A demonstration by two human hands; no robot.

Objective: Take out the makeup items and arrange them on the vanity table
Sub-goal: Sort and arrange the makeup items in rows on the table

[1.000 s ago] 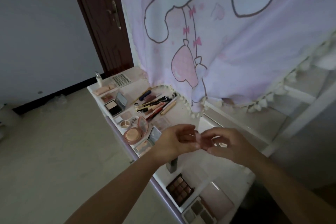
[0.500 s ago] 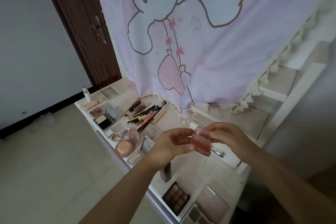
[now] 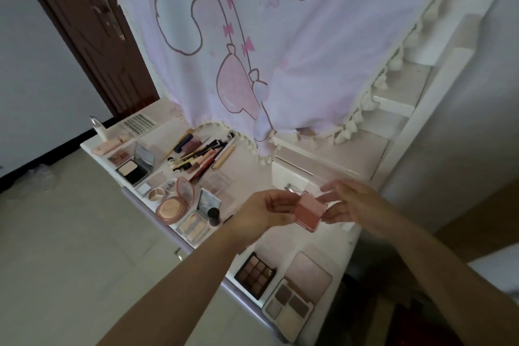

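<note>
Both hands are up over the bench [image 3: 283, 168]! The left hand [image 3: 262, 215] and right hand [image 3: 349, 205] pinch a pink compact [image 3: 309, 212] between their fingers [image 3: 280, 205], held in the air. Below the fingers lie a brown palette [image 3: 255, 274] and brushes [image 3: 200, 156].

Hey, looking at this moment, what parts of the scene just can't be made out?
Head view only:
- Pink compact: its inside is unseen; left hand and right hand cover its ends.
- Drawer contents: hidden behind the hands.
- Nail sticker sheet: designs too small.
- Curtain: hides whatever is behind it.
</note>
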